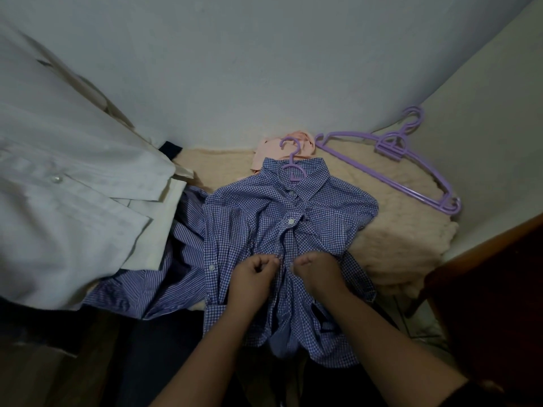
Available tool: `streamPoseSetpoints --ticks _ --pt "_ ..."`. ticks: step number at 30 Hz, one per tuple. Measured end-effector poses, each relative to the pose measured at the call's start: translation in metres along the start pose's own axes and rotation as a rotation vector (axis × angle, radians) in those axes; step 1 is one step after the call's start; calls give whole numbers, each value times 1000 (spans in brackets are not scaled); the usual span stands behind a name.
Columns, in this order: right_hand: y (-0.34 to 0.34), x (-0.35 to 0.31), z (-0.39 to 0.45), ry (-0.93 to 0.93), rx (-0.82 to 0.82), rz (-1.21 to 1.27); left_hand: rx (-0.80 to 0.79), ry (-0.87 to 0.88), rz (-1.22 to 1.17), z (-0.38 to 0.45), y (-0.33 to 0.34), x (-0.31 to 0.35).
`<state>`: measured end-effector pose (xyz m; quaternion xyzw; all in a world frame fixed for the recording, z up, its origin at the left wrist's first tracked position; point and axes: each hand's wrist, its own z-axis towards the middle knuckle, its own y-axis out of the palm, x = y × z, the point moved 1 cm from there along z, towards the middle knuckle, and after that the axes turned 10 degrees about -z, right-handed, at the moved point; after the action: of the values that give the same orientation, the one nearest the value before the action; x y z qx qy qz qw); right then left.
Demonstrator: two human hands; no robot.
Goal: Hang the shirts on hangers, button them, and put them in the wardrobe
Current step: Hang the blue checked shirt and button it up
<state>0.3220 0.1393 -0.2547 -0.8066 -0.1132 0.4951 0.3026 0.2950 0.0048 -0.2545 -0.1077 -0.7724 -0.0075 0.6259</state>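
Observation:
A blue gingham shirt [249, 212] lies face up on a cream fleece blanket [402, 236], with a purple hanger [292, 168] inside its collar. Its two upper buttons look fastened. My left hand [254, 274] and my right hand [316, 270] pinch the two sides of the placket at mid-chest, fingers curled and close together. A blue striped shirt [182, 259] lies partly under the gingham shirt on the left. A pink garment [271, 149] sits behind the collar.
Spare purple hangers [390, 160] lie at the back right of the blanket. White shirts [64, 201] hang at the left. A dark wooden piece of furniture [499, 277] stands at the right, and a pale wall rises behind.

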Motion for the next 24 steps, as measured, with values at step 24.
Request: streamPoseSetpoints --ticks 24 --pt "-11 -21 -24 121 -48 417 -82 -51 -150 -15 3 12"
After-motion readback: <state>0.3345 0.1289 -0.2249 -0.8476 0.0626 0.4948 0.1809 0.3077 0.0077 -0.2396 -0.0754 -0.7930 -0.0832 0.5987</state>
